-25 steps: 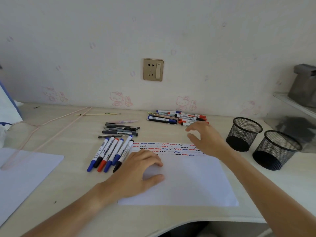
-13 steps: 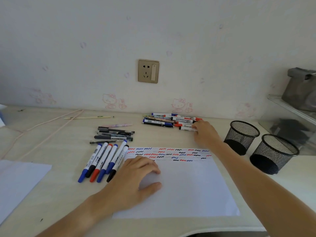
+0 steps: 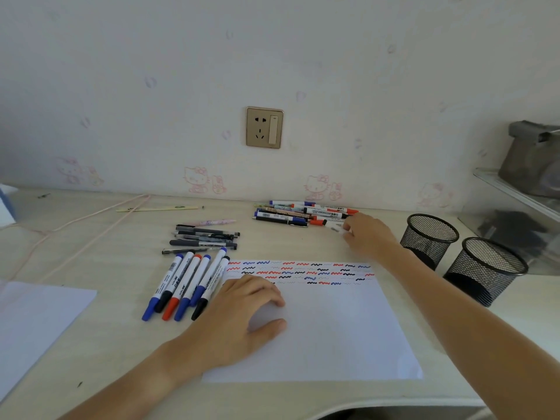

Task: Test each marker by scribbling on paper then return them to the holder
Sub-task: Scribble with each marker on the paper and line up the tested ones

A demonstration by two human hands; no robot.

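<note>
1. The marker [image 3: 333, 227] being fetched lay at the near right end of the far pile of markers [image 3: 300, 213], at about one o'clock from the paper [image 3: 333, 328]. The right hand [image 3: 368, 234] had reached it, where a second before that hand hung in the air above the scribbles.
2. Its grip appeared to be closing on the marker's white barrel, fingertips touching it; whether it was fully pinched could not be told.
3. The left hand [image 3: 242, 316] stayed spread, fingers pressing the paper's left edge flat on the tabletop [image 3: 121, 344].
4. Rows of red, blue and black squiggles [image 3: 300, 272] filled the paper's far edge.
5. Six markers [image 3: 188, 283] lay at nine o'clock of the paper, darker pens [image 3: 206, 237] beyond them.
6. Two mesh holders [image 3: 430, 237] stood at three o'clock, seemingly empty, so returning looked largely undone.
</note>
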